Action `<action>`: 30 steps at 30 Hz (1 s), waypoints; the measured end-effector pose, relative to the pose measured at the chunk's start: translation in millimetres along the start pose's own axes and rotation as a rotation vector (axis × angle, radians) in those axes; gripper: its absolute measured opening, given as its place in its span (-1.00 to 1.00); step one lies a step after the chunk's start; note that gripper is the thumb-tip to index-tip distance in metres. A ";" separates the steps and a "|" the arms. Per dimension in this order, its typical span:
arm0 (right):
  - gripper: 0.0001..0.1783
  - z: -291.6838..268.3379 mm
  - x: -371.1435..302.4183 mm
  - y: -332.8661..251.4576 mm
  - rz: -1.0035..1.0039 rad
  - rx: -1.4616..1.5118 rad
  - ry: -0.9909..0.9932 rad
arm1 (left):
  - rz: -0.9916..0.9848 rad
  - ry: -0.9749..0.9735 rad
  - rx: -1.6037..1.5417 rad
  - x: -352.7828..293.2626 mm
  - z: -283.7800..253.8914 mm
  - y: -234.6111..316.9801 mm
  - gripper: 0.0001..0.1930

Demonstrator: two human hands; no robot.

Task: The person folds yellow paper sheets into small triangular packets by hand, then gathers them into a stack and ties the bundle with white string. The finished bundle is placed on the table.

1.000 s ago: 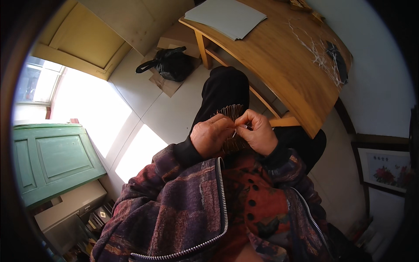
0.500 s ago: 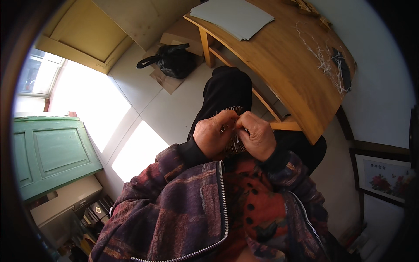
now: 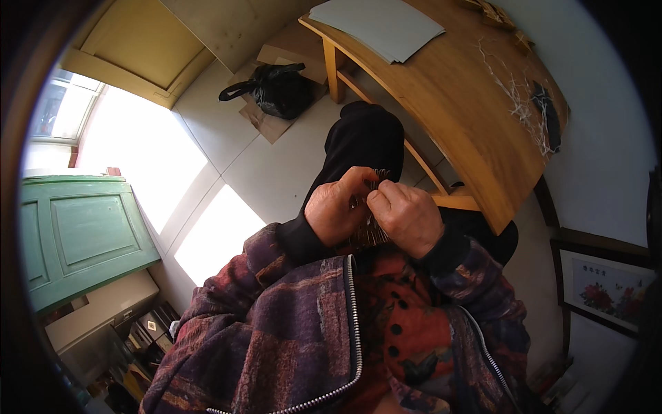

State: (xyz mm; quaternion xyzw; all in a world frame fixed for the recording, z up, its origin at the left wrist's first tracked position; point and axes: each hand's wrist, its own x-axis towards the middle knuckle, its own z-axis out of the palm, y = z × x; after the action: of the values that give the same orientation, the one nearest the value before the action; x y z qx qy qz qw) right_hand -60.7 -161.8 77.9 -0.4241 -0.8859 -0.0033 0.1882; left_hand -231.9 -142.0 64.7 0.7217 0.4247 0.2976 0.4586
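Observation:
Above my lap, close together, my two hands work on a small piece with many thin, coppery, wire-like strands [image 3: 372,233]. Its strands stick out below and beyond my fingers; the body of the piece is mostly covered, so its kind cannot be told. My left hand [image 3: 334,210] is closed around its left side, thumb and forefinger toward the top. My right hand [image 3: 410,217] is pinched, its fingertips at the strands beside the left fingers. What exactly sits in that pinch is hidden. Black trousers [image 3: 365,138] show behind the hands.
A wooden table [image 3: 448,103] stands ahead right, bearing white sheets [image 3: 379,27], tangled pale string [image 3: 517,103] and a dark strip [image 3: 547,117]. A black plastic bag [image 3: 279,90] lies on cardboard on the floor. A green panelled door [image 3: 93,228] is at left.
My right hand has turned slightly and shifted a little right and down, its fingertips still by the strands. The left forefinger is raised a bit. The whole view has shifted slightly.

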 end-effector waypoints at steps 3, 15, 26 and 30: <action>-0.89 3.2 -0.1 3.4 -0.031 0.039 0.059 | 0.033 -0.033 -0.018 0.0 -2.6 -0.3 -0.69; -0.88 1.3 -1.9 0.9 -0.149 0.098 0.165 | 0.171 -0.063 0.180 6.0 -3.5 -9.6 -0.88; -0.89 5.6 -3.1 -0.1 -0.165 0.129 0.166 | 0.227 -0.249 0.215 13.2 -21.2 -8.0 -0.91; -0.87 7.2 -4.4 0.1 -0.160 0.147 0.156 | 0.211 -0.237 0.291 10.4 -18.7 -5.3 -0.91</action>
State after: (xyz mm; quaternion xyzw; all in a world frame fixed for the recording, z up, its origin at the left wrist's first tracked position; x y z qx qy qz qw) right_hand -60.4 -163.8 69.7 -0.3354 -0.8975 0.0137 0.2861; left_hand -244.2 -123.9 67.8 0.8507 0.3282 0.1925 0.3627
